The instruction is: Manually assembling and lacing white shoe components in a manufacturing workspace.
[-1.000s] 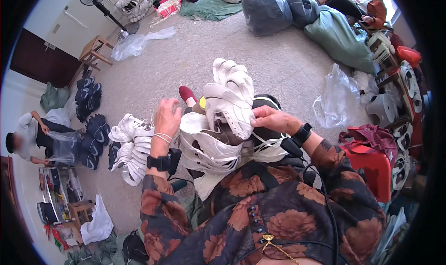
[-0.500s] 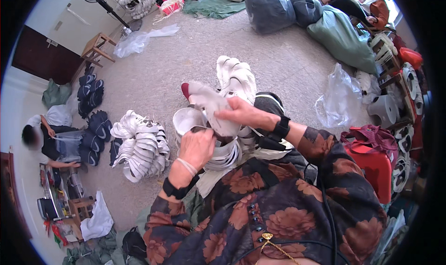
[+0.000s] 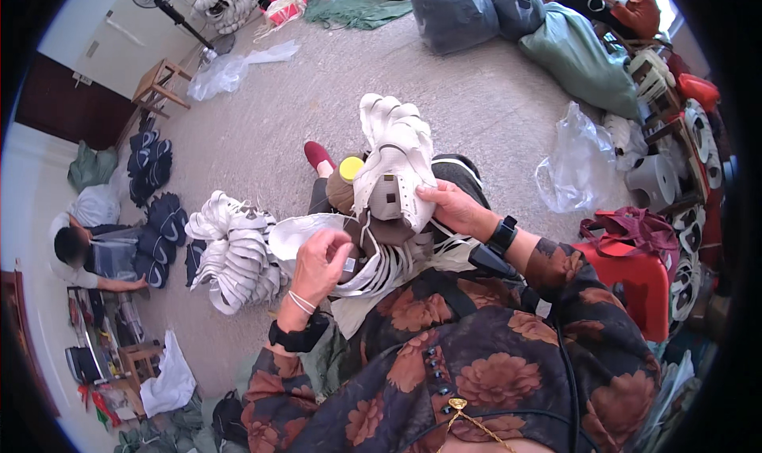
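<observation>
In my right hand [image 3: 460,209] is a white shoe upper [image 3: 389,195] with a grey-brown tongue and small square cutouts; my thumb presses its right edge. It leans against a row of nested white uppers [image 3: 395,124] just beyond it. My left hand [image 3: 316,264] hovers at the left of my lap, its fingers loosely curled and apart from the thumb, with nothing visible in them. Beside and partly under that hand lies another white upper [image 3: 298,232], on top of a nested stack of white uppers [image 3: 389,272] on my lap.
Another pile of white uppers [image 3: 234,251] lies on the floor at left. Beyond my lap stands a container with a yellow lid [image 3: 350,168]. A red chair [image 3: 627,282] is at right, near a clear plastic bag [image 3: 578,167]. A co-worker [image 3: 75,247] handles dark uppers [image 3: 163,235] at far left.
The upper in my right hand has turned upright, showing its tongue and cutouts. My left hand has let go of the pale upper, which now tips leftward. The yellow lid has come into view.
</observation>
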The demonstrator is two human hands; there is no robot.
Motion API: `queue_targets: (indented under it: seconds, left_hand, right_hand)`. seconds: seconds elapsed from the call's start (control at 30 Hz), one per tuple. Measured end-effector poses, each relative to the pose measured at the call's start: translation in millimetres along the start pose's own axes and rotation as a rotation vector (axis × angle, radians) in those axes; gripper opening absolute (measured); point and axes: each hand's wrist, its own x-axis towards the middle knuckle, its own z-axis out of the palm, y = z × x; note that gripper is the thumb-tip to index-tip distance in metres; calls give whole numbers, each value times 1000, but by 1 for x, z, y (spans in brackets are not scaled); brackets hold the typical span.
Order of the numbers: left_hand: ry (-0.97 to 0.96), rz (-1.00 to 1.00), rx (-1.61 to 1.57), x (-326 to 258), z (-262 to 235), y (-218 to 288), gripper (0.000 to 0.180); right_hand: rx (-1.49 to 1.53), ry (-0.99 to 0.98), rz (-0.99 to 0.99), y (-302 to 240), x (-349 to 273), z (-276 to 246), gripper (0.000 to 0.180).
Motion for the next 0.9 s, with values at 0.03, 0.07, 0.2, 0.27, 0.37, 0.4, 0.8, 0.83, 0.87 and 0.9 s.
queue_targets:
  seconds: [0.03,0.07,0.2,0.27,0.37,0.4,0.8,0.83,0.87,0.9]
  left_hand:
    - [21,-62,-87,10,3,9,13]
    - [53,-63,-27,19,4,20,14]
    - [83,-55,37,42,12,16,9]
    - [28,-41,-89,53,16,11,9]
    - [-6,-32,-285,64,18,15,9]
    - [7,-27,-358,69,17,19,10]
    - [499,71,-11,105,-6,-13,8]
    - [500,70,-11,105,-8,-14,8]
    - [482,84,25,103,-10,-14,8]
    - [463,98,62,100,-13,-14,8]
  right_hand:
    - [8,38,-2,2,1,-4,35]
    - [6,31,-1,3,2,-6,35]
    - [-57,23,-6,2,2,-6,35]
    - [-204,30,-47,-8,3,-6,38]
    - [-280,32,-66,-21,13,0,39]
    - [-376,8,-93,-22,15,0,41]
    - [-123,-86,-9,-2,6,-5,39]
    - [-84,-70,0,-1,5,-10,38]
    - [-83,-70,1,-1,5,-12,38]
    - [-63,-46,-8,-1,5,-14,37]
